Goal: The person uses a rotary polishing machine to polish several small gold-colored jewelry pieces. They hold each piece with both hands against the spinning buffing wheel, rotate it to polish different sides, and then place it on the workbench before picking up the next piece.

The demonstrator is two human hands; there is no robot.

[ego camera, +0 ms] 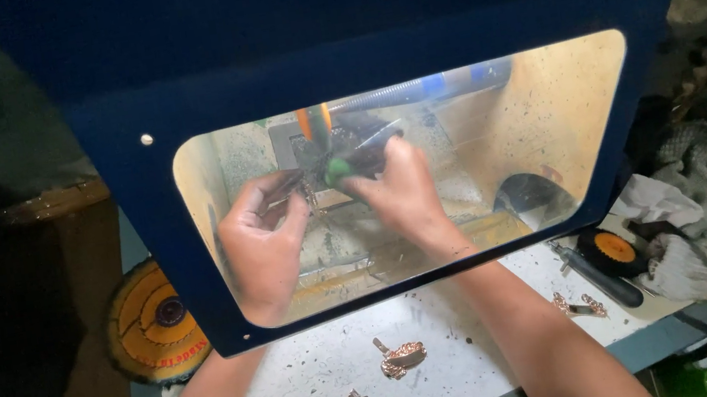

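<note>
Centre frame, behind window (545,104) | our left hand (262,240) pinches chain (313,200) | right hand (399,192) curled, clamping green tool (337,171)

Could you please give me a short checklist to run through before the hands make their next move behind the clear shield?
1. Both hands behind the shield: ok, the left hand and right hand are seen through it.
2. Grip on the piece: ok, the left hand pinches a thin chain.
3. Right hand's hold: it grips a green-tipped tool; firmness cannot tell.
4. Fingers apart from the orange wheel: cannot tell, the view is hazy.
5. Spare chains on the bench: ok, lying outside the shield.
</note>
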